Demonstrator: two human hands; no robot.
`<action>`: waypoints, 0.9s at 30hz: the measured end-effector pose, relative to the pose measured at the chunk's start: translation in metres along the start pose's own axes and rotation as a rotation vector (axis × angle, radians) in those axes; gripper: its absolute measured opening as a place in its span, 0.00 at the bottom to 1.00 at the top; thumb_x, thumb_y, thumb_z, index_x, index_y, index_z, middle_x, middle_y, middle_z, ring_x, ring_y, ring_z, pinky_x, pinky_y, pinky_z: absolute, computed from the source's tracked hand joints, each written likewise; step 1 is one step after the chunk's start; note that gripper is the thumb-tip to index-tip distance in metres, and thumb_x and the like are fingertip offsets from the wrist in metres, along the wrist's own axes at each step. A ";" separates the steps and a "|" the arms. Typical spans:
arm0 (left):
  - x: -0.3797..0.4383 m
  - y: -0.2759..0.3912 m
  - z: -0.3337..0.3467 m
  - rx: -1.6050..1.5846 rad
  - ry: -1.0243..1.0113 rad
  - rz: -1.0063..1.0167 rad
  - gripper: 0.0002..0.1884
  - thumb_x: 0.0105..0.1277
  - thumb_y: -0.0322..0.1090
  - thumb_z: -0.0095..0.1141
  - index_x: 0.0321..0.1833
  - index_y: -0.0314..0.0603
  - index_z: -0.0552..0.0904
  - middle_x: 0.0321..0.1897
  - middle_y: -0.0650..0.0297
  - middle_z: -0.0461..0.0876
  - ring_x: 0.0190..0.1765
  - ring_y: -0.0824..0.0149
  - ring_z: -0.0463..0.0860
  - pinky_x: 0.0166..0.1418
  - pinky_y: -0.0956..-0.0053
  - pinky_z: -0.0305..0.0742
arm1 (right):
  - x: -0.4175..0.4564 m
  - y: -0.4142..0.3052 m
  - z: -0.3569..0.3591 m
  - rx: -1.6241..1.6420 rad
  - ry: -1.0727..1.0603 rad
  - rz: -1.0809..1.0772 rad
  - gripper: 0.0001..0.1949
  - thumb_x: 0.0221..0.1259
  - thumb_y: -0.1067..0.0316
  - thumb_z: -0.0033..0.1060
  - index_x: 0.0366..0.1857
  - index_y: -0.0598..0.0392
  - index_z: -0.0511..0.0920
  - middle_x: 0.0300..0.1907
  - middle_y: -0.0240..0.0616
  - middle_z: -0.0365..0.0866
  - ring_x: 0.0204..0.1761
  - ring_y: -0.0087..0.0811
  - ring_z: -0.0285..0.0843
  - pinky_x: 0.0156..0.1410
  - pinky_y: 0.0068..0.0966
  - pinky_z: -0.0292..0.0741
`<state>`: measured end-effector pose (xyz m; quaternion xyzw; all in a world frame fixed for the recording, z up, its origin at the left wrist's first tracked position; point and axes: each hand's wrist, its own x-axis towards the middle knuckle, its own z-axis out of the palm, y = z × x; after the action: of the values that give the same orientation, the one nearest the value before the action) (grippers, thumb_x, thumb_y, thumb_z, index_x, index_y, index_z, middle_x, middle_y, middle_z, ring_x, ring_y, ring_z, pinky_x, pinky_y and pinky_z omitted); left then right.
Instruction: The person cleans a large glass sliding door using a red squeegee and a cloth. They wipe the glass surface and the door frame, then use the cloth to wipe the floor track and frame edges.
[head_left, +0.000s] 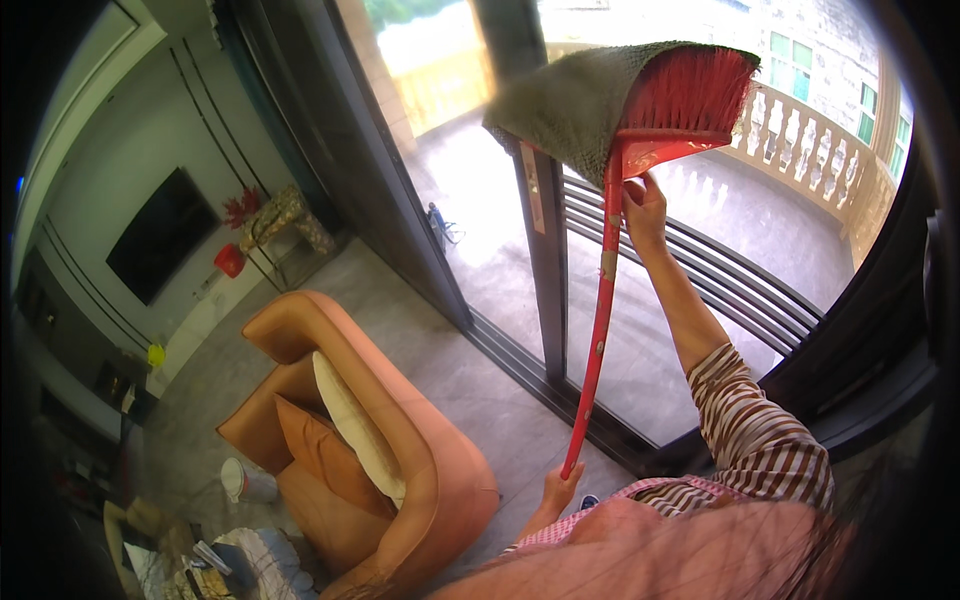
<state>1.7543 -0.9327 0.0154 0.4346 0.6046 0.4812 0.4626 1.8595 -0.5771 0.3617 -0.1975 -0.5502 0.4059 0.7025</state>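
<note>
A red broom (602, 300) is held with its head up and its bristles pointing upward. My left hand (561, 486) is closed around the lower end of its handle. A grey-green textured cloth (562, 105) drapes over the left part of the broom head; red bristles show at its right. My right hand (646, 206) is raised just under the head, beside the top of the handle, fingers curled. Whether those fingertips grip the head, the handle or the cloth is not clear. Behind the broom stands a dark-framed glass sliding door (551, 300).
An orange armchair (442, 450) with cushions stands at lower left, a white bucket (247, 481) beside it. Dark horizontal rails (697, 262) cross behind my right forearm. Outside is a balcony balustrade (810, 150). A wall television (163, 235) and a patterned stand (285, 221) are farther off.
</note>
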 end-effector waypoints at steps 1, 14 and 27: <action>0.000 -0.003 -0.002 -0.014 0.022 0.022 0.19 0.64 0.48 0.57 0.25 0.38 0.74 0.14 0.67 0.65 0.22 0.75 0.63 0.24 0.73 0.61 | -0.002 -0.007 0.005 -0.014 -0.001 0.043 0.16 0.61 0.76 0.53 0.52 0.60 0.67 0.35 0.40 0.82 0.33 0.23 0.78 0.36 0.20 0.75; -0.052 -0.011 -0.021 0.131 0.091 -0.087 0.19 0.62 0.51 0.58 0.31 0.38 0.79 0.14 0.62 0.69 0.21 0.72 0.66 0.26 0.70 0.64 | -0.070 0.013 -0.007 0.172 0.316 0.115 0.17 0.61 0.74 0.56 0.50 0.57 0.63 0.28 0.44 0.79 0.25 0.29 0.78 0.27 0.22 0.75; -0.130 -0.105 -0.084 0.085 -0.112 -0.149 0.15 0.66 0.47 0.54 0.31 0.41 0.76 0.13 0.69 0.64 0.19 0.77 0.63 0.22 0.78 0.57 | -0.201 0.039 -0.051 -0.197 0.224 0.373 0.09 0.62 0.77 0.44 0.37 0.62 0.79 0.27 0.37 0.80 0.23 0.25 0.77 0.29 0.23 0.77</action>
<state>1.6892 -1.0907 -0.0605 0.4340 0.6283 0.3945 0.5112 1.8806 -0.7042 0.1941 -0.4071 -0.4597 0.4486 0.6494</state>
